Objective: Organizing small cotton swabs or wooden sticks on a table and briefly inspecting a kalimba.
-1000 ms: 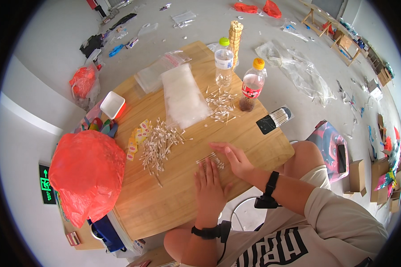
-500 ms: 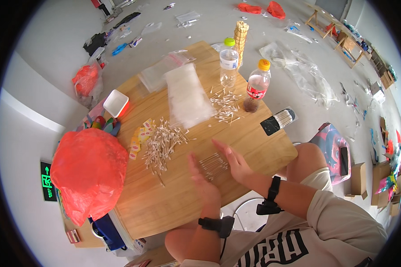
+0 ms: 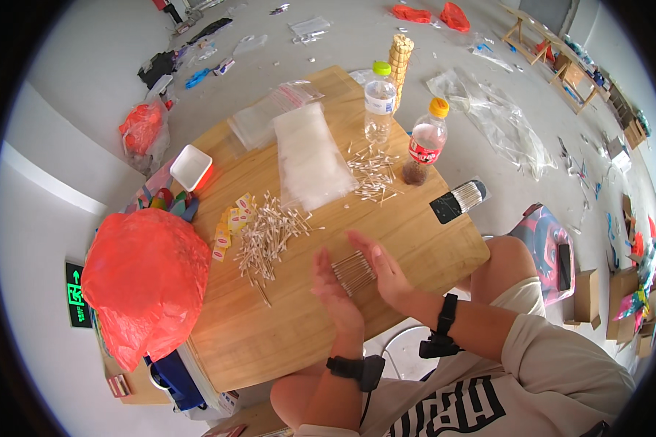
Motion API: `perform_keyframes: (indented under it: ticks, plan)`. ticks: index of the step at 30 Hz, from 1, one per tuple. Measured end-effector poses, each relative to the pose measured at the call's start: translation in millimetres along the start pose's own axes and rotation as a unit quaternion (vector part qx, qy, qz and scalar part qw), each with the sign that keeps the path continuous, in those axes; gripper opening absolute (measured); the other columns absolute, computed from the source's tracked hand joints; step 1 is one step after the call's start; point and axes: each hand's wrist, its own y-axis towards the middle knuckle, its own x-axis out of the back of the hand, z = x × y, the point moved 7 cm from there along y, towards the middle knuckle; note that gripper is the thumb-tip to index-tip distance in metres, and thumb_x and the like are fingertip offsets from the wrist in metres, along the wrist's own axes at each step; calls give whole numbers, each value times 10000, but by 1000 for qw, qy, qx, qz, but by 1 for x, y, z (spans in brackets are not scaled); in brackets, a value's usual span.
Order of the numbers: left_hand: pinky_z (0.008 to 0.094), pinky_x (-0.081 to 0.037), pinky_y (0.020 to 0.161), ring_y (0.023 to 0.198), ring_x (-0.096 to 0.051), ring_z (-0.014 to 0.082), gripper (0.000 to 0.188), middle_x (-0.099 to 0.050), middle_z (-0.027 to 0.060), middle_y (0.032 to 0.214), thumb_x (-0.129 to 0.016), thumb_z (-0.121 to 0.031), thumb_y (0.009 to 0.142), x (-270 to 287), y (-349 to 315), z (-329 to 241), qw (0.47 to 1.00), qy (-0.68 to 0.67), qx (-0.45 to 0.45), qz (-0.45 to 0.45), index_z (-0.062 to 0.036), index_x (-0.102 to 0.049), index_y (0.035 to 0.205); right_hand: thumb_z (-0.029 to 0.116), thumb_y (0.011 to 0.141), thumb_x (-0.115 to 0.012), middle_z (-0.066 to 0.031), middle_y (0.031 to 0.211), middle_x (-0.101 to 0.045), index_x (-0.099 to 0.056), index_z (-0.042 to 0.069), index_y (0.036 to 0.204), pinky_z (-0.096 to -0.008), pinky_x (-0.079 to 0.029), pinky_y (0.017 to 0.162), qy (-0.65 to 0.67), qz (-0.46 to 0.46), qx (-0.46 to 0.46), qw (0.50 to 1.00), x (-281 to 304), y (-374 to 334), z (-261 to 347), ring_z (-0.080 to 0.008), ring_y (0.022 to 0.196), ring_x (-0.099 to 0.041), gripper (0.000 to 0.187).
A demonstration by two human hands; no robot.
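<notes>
A row of cotton swabs [image 3: 354,273] lies side by side on the wooden table [image 3: 270,342], between my two hands. My left hand [image 3: 336,293] stands on edge at the row's left, fingers stretched out and a little blurred. On the other side my right hand [image 3: 388,275] faces it, fingers extended, by the swabs' right ends. Both palms flank the row; whether they touch the tips is hard to make out. Left of the hands is a loose heap of swabs [image 3: 266,237]. A smaller scatter of swabs [image 3: 374,175] lies farther back, near the bottles.
Clear plastic bags [image 3: 315,160] lie behind the heap, beside yellow-and-white cards [image 3: 229,226]. A red plastic bag [image 3: 146,280] bulges at the left edge, below a white-and-red tray [image 3: 192,169]. Two bottles [image 3: 379,109] [image 3: 424,149] and a black pack of swabs [image 3: 457,202] stand or lie right.
My left hand has shifted slightly right, toward the row. The swabs between my hands now look more closely lined up. The whole view has moved slightly.
</notes>
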Motion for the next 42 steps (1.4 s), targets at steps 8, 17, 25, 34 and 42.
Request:
perform_keyframes:
  ticks: [8, 17, 25, 34, 42]
  plan:
    - [444, -199, 1270, 1536, -307, 329, 968, -305, 233, 1653, -109, -737, 1032, 17, 31, 8, 999, 17, 7, 48, 17, -162, 1637, 351, 1132, -385, -200, 1540, -498, -418, -36, 1525, -405, -309, 1228, -142, 81, -15, 986, -3, 21, 19, -294, 1472, -439, 553]
    - [459, -238, 1250, 1478, -405, 342, 1016, -465, 261, 1549, -79, -779, 999, 34, 41, -12, 996, 85, -7, 22, 4, -184, 1637, 424, 1018, -548, -145, 1593, -441, -415, 11, 1543, -472, -245, 1272, -644, 299, 234, 664, -23, -4, 19, -299, 1510, -370, 681]
    - [451, -212, 1265, 1494, -383, 333, 973, -442, 252, 1565, -100, -747, 1024, 32, 22, -16, 999, 47, 13, 1, 15, -240, 1612, 428, 1017, -538, -158, 1624, -398, -396, 19, 1558, -465, -232, 1279, -627, 335, 213, 670, -18, -17, 20, -304, 1520, -354, 693]
    - [426, -153, 1273, 1545, -276, 308, 969, -350, 223, 1633, -145, -754, 1026, -2, -6, -13, 1000, -13, 23, 1, 14, -240, 1610, 423, 1148, -226, -171, 1676, -309, -275, -8, 1614, -407, -171, 1290, 20, 104, -43, 993, 21, 6, 3, -279, 1568, -258, 637]
    - [418, -152, 1272, 1552, -246, 286, 948, -304, 192, 1665, -157, -745, 1032, -4, -9, -6, 999, -41, 23, -6, -2, -216, 1619, 386, 1152, -191, -156, 1708, -225, -206, -3, 1635, -416, -124, 1300, 26, 100, -17, 995, 5, -6, 6, -268, 1596, -158, 620]
